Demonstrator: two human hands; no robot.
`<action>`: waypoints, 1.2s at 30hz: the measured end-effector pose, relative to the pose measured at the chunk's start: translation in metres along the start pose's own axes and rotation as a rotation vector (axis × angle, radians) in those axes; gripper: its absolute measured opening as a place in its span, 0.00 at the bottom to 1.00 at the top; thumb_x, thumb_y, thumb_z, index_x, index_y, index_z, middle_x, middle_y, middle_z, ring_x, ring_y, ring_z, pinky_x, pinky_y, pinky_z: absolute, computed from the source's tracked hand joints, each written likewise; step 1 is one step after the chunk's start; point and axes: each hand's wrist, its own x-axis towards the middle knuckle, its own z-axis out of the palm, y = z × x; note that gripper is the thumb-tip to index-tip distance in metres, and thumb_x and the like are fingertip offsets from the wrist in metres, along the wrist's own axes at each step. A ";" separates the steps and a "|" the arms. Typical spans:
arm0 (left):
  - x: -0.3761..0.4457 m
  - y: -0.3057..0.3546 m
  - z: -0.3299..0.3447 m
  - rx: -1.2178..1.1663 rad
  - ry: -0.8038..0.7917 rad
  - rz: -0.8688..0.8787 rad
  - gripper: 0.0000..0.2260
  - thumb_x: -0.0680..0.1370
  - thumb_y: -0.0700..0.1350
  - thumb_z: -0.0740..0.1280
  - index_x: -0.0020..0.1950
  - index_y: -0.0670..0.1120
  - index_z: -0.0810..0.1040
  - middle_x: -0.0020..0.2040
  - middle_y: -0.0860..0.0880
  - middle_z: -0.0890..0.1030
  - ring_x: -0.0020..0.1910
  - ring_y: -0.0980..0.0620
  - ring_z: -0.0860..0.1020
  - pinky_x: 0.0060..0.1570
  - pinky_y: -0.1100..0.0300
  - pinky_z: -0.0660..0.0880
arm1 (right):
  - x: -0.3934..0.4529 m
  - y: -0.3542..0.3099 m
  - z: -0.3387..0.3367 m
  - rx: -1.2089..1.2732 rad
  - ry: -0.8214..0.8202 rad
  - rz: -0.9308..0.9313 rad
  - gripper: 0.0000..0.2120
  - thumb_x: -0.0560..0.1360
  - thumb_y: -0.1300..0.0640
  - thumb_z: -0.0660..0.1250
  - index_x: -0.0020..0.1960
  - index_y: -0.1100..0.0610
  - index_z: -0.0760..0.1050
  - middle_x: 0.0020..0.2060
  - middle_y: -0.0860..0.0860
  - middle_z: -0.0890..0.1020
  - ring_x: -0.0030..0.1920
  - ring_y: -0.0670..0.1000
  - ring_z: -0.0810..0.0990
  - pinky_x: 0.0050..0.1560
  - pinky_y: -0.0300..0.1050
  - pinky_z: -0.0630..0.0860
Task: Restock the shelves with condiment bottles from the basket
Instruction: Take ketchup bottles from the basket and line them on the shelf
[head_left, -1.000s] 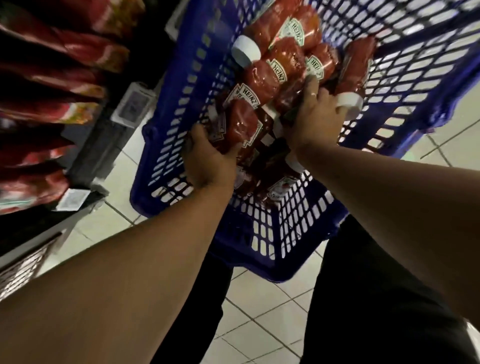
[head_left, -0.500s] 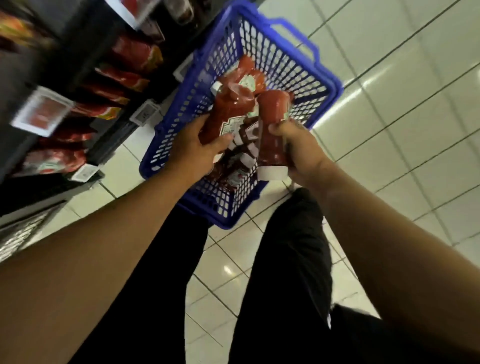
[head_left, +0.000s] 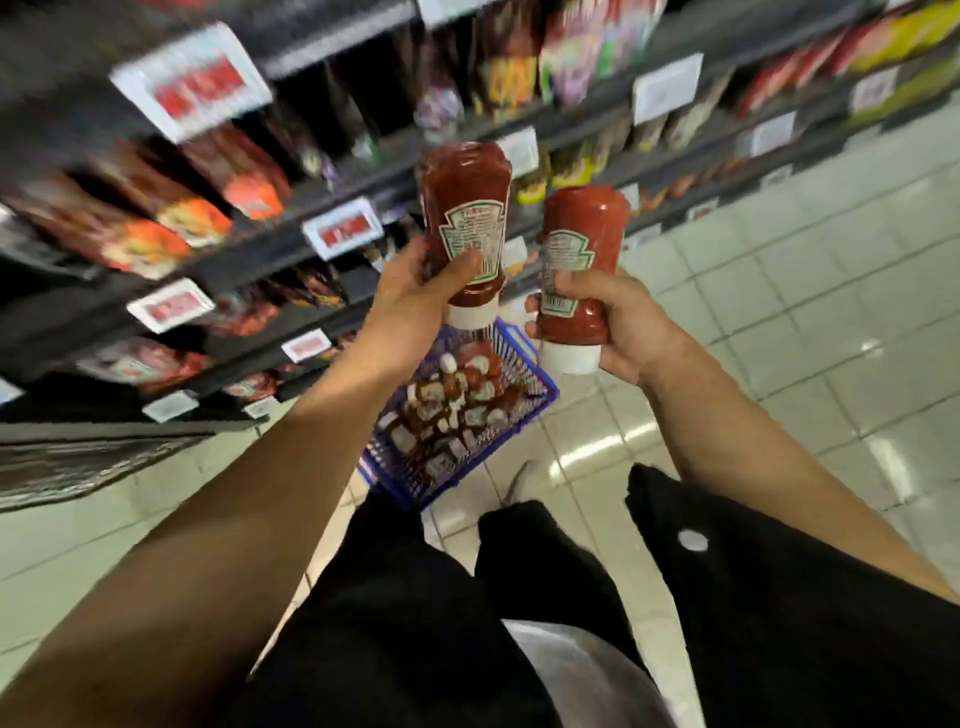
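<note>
A: Where are the bottles?

B: One in each hand, centre of the frame, above the blue basket (head_left: 540, 387). The left hand (head_left: 415, 301) wraps its ketchup bottle (head_left: 465, 208); the right hand (head_left: 618, 322) wraps the second bottle (head_left: 579, 260).

A: Orientation?

B: Both long axes run upright, white caps down.

A: And the shelves (head_left: 249, 249)?

B: Upper left, blurred. The left hand's bottle is nearer them, so I'd judge it goes in first.
</note>
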 end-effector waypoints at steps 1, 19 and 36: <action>-0.004 0.022 0.003 -0.034 0.016 0.032 0.14 0.77 0.45 0.70 0.61 0.45 0.79 0.56 0.45 0.85 0.56 0.42 0.83 0.62 0.37 0.76 | -0.007 -0.024 0.014 -0.024 -0.032 -0.039 0.18 0.67 0.63 0.69 0.56 0.63 0.73 0.38 0.56 0.81 0.38 0.55 0.84 0.41 0.53 0.84; -0.100 0.302 -0.085 0.131 0.088 0.675 0.18 0.68 0.56 0.77 0.55 0.54 0.80 0.52 0.53 0.87 0.52 0.53 0.85 0.53 0.56 0.80 | -0.076 -0.200 0.264 -0.306 -0.423 -0.558 0.23 0.69 0.67 0.64 0.63 0.69 0.71 0.51 0.62 0.83 0.43 0.57 0.84 0.45 0.53 0.83; -0.027 0.392 -0.177 0.115 0.109 0.697 0.14 0.74 0.46 0.76 0.58 0.48 0.78 0.49 0.53 0.87 0.47 0.55 0.86 0.42 0.68 0.79 | -0.013 -0.269 0.354 -0.477 -0.026 -0.957 0.24 0.62 0.52 0.78 0.57 0.53 0.79 0.51 0.61 0.85 0.51 0.63 0.85 0.52 0.59 0.81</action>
